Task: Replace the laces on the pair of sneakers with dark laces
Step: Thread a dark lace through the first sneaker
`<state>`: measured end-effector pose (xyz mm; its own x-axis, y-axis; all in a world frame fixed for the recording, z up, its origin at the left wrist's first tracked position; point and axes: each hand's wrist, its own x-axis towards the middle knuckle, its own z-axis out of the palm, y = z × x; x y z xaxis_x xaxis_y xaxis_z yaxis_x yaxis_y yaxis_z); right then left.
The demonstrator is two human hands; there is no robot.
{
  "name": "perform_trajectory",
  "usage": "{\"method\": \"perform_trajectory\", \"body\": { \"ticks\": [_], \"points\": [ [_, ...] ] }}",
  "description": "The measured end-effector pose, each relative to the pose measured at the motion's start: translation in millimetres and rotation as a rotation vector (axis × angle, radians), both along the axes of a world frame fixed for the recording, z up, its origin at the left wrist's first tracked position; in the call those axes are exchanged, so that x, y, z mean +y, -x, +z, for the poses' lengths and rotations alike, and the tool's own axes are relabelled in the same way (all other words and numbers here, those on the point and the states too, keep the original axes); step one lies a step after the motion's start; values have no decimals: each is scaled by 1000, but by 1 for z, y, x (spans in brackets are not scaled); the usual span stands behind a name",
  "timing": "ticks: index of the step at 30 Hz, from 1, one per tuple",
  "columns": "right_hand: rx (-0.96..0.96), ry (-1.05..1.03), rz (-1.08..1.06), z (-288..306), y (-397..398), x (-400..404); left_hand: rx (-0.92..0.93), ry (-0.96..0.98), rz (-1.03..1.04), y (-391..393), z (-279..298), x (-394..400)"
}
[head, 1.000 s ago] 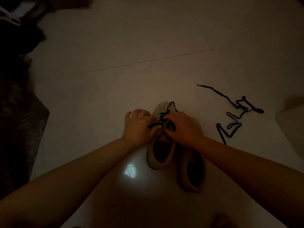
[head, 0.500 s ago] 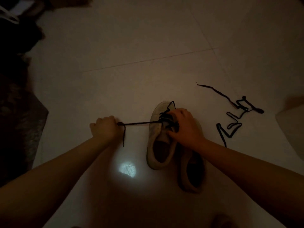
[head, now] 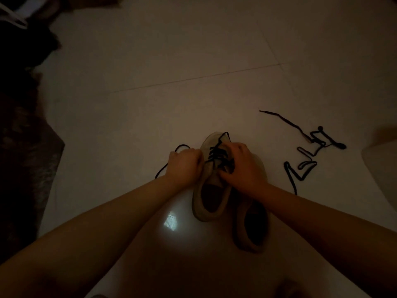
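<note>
Two pale sneakers stand side by side on the dim tiled floor. The left sneaker (head: 211,190) carries a dark lace (head: 217,152) crossed through its eyelets. My left hand (head: 185,166) is against the shoe's left side, fingers curled round the lace, whose free end loops out to the left on the floor. My right hand (head: 241,166) grips the shoe's tongue and right eyelet area. The right sneaker (head: 252,222) lies beside it, partly under my right wrist, and shows no lace. A second dark lace (head: 309,160) lies loose on the floor to the right.
Dark cloth and clutter (head: 25,130) fill the left edge of the floor. A pale object (head: 382,168) sits at the right edge. A bright light reflection (head: 170,221) shows on the tile near the left sneaker's heel.
My left hand, which had pulled the lace taut out to the left, has come back to the sneaker's side. The lace's free end now lies slack in a loop on the floor.
</note>
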<state>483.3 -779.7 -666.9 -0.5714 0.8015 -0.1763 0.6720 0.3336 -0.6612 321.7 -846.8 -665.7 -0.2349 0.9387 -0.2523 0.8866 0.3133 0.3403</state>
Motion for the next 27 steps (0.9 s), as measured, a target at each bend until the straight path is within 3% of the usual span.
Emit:
{"method": "perform_trajectory", "body": {
  "ticks": [4,7,9,12,16,19,24,27],
  "points": [
    [7,22,-7,-2,-4,1,220,96,37,29,-7,-11],
    [-6,43,-24,-3,-9,2,223,281,218,60,-18,-25],
    [-17,53,-34,-3,-9,3,261,334,162,59,-23,-34],
    [-26,42,-27,-2,-4,2,255,223,68,44,-20,-31],
    [-33,38,-14,-1,-1,0,-26,-18,-24,17,-5,-7],
    [-38,53,-7,1,-1,0,-3,-61,-100,3,0,1],
    [-31,72,-14,3,-3,-2,-36,-180,169,22,-7,-9],
    [-55,83,7,-1,0,-4,-54,-111,226,21,-6,-13]
  ]
}}
